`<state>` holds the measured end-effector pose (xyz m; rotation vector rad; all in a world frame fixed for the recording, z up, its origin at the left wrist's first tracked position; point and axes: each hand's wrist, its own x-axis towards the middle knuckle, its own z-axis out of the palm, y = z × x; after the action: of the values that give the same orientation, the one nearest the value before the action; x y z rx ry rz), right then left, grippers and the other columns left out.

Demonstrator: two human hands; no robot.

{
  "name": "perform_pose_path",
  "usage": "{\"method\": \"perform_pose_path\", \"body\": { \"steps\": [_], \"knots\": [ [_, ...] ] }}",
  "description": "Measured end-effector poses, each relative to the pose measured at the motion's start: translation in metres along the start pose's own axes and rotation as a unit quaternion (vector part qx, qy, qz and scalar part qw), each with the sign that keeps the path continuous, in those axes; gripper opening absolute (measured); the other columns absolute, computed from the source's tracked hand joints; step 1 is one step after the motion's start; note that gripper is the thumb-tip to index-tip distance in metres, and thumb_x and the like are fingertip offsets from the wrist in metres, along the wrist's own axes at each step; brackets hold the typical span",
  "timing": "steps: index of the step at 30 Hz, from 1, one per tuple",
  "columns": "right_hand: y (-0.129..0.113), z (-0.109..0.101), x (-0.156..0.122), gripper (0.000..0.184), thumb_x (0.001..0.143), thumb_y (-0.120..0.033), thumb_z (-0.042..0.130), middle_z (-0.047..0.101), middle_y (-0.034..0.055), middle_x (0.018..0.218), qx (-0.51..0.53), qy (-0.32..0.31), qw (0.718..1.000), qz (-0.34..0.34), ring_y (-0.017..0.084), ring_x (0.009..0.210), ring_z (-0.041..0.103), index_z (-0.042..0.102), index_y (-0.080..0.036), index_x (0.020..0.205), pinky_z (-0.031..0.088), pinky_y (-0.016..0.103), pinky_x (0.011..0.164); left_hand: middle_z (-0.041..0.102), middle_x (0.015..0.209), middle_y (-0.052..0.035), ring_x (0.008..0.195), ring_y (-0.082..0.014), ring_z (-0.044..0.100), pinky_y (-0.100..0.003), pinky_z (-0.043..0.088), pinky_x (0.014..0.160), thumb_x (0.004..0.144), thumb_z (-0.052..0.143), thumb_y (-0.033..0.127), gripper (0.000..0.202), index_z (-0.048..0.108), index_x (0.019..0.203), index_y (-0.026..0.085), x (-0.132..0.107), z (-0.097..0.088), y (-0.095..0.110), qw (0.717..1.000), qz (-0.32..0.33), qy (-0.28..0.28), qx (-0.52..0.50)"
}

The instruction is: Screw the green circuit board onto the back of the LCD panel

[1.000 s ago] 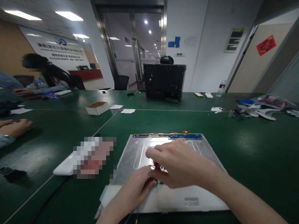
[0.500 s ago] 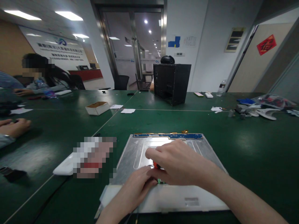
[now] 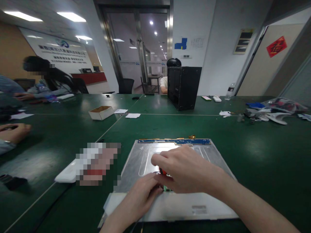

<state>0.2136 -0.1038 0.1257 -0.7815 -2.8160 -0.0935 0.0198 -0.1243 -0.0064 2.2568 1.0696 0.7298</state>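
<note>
Right hand point(image 3: 184, 170) clamped on red tool point(image 3: 162, 170), slant hidden, left hand point(image 3: 143, 191) of unclear grip, blue strip point(image 3: 175, 141) crosswise.

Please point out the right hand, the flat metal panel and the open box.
Right hand point(image 3: 182, 170): head view, back of the hand.
Flat metal panel point(image 3: 133, 165): head view, bare metal at its left.
Open box point(image 3: 105, 115): head view, near outer wall.

Dim light, bright ceiling panels point(image 3: 23, 16), glare on green table point(image 3: 257, 145), stretched edges
</note>
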Motion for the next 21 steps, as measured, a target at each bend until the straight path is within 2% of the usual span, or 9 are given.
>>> {"method": "perform_pose_path", "body": {
  "steps": [9, 13, 18, 21],
  "knots": [
    [0.0010, 0.0030, -0.0015, 0.016, 0.090, -0.035, 0.053, 0.066, 0.0007, 0.074, -0.017, 0.023, 1.000, -0.002, 0.014, 0.058, 0.055, 0.052, -0.019, 0.091, 0.015, 0.030, 0.048, 0.068, 0.094, -0.0028, 0.087, -0.0192, 0.063, -0.028, 0.048, 0.080, 0.087, 0.048, 0.011, 0.018, 0.062, 0.094, 0.021, 0.0003, -0.0004, -0.0006, 1.000, -0.013, 0.001, -0.002],
    [0.0017, 0.0030, -0.0013, 0.018, 0.089, -0.037, 0.054, 0.065, 0.0000, 0.075, -0.005, 0.014, 1.000, -0.002, 0.014, 0.060, 0.055, 0.051, -0.019, 0.090, 0.017, 0.029, 0.048, 0.067, 0.094, -0.0041, 0.087, -0.0197, 0.062, -0.029, 0.048, 0.081, 0.089, 0.047, 0.012, 0.017, 0.061, 0.094, 0.020, 0.0005, -0.0004, -0.0012, 1.000, -0.011, -0.003, -0.002],
    [0.0009, -0.0005, -0.0018, 0.007, 0.087, -0.024, 0.051, 0.064, 0.0002, 0.079, 0.004, -0.002, 1.000, -0.009, 0.014, 0.062, 0.054, 0.051, -0.019, 0.092, 0.020, 0.030, 0.049, 0.067, 0.094, -0.0039, 0.087, -0.0205, 0.062, -0.030, 0.048, 0.079, 0.088, 0.047, 0.012, 0.016, 0.060, 0.094, 0.020, -0.0005, -0.0012, 0.0015, 1.000, -0.020, -0.010, -0.005],
    [-0.0003, -0.0027, -0.0025, 0.012, 0.085, -0.021, 0.050, 0.065, 0.0014, 0.084, 0.029, -0.009, 0.999, -0.018, 0.014, 0.065, 0.054, 0.050, -0.019, 0.096, 0.023, 0.029, 0.050, 0.067, 0.093, -0.0041, 0.086, -0.0203, 0.062, -0.030, 0.048, 0.078, 0.088, 0.047, 0.012, 0.016, 0.060, 0.093, 0.019, -0.0006, -0.0007, 0.0022, 1.000, -0.016, -0.007, 0.000]
  ]
}}
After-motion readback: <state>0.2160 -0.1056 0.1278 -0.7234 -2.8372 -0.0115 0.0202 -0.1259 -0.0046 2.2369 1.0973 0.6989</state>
